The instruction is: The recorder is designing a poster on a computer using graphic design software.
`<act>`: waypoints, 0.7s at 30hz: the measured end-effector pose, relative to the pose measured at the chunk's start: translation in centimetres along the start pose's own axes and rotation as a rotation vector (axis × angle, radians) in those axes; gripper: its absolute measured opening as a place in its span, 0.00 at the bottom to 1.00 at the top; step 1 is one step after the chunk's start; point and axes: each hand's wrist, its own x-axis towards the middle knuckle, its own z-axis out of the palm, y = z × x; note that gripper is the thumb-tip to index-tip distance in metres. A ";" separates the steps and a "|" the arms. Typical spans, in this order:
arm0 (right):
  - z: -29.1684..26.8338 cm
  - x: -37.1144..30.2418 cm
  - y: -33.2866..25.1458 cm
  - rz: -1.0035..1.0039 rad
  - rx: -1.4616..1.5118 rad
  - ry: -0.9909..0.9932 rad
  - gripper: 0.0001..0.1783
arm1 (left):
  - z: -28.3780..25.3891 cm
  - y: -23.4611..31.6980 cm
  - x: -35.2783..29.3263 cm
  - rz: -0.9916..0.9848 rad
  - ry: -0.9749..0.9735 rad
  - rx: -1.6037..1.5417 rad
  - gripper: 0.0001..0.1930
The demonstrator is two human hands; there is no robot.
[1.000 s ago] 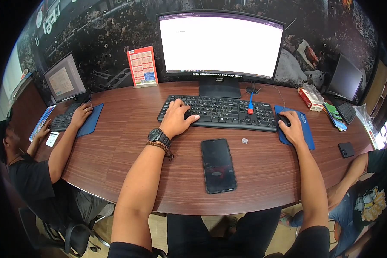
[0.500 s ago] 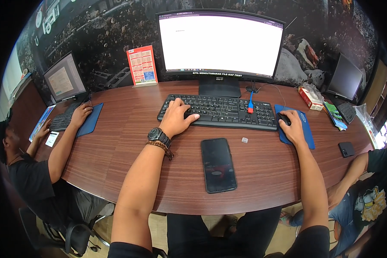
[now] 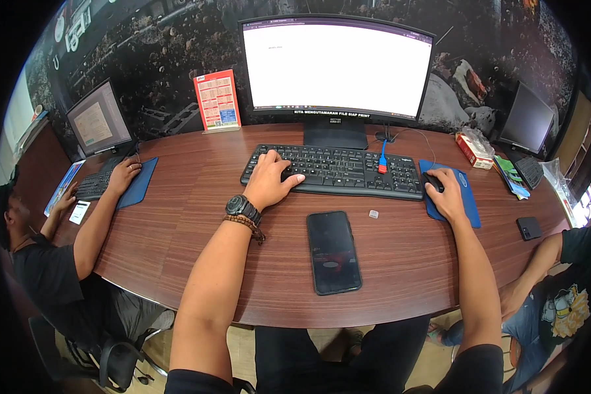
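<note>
My left hand [image 3: 270, 182] rests on the left half of a black keyboard [image 3: 348, 169], fingers spread over the keys, a black watch and a bead bracelet on that wrist. My right hand [image 3: 445, 194] lies over a black mouse [image 3: 431, 182] on a blue mouse pad [image 3: 467, 202]. A wide curved monitor [image 3: 337, 65] with a white page stands behind the keyboard. A black phone [image 3: 333, 251] lies face up on the brown wooden table [image 3: 177, 217] between my forearms.
A person at the left works a second keyboard [image 3: 92, 186] under a small monitor [image 3: 98, 123]. Another person sits at the right beside a dark phone [image 3: 528, 228]. A red card stand [image 3: 217, 100], a red box [image 3: 469, 148] and a blue plug [image 3: 382, 163] are on the table.
</note>
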 end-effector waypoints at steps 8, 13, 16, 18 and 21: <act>0.0 0.0 0.1 0.009 -0.004 -0.005 0.19 | -0.1 0.2 0.0 -0.013 -0.005 -0.008 0.29; 0.1 0.0 0.0 0.014 -0.015 -0.002 0.19 | 0.0 0.0 0.0 0.003 0.001 -0.008 0.29; 0.1 0.0 0.2 0.005 -0.021 0.002 0.19 | 0.0 0.0 0.0 0.010 0.009 -0.012 0.29; 0.1 0.0 0.2 -0.004 -0.026 0.006 0.19 | 0.0 0.0 0.0 0.008 0.006 -0.013 0.29; 0.1 0.0 0.1 0.005 -0.021 -0.006 0.19 | 0.0 0.0 0.0 0.007 0.004 -0.010 0.29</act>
